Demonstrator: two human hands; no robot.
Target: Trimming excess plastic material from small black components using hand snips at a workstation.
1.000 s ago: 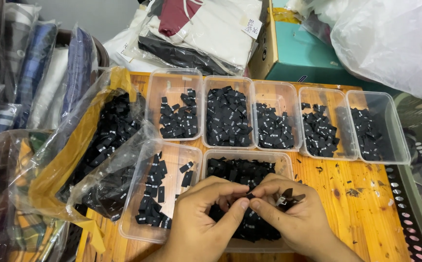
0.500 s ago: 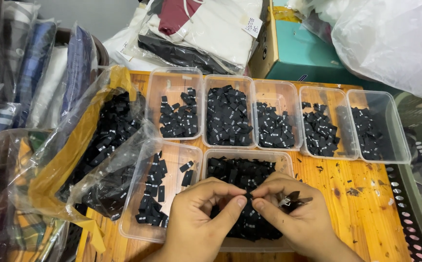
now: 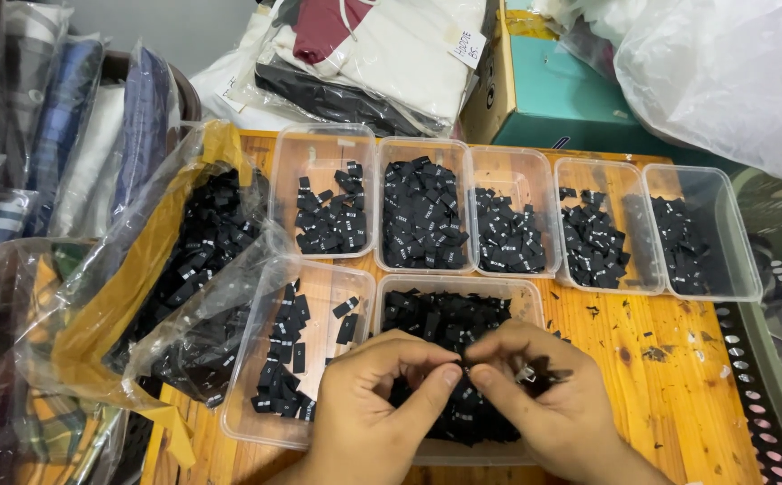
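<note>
left hand and right hand meet fingertip to fingertip, pinched on a small black label over the near tray of labels. the tiny label could slip and drop among its lookalikes. five label tubs line the orange surface; an open bag of labels crowds the left.

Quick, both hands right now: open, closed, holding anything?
Left hand: fingers pinched on a small black label over the near tub.
Right hand: pinching the same label, more labels tucked in its palm.
</note>
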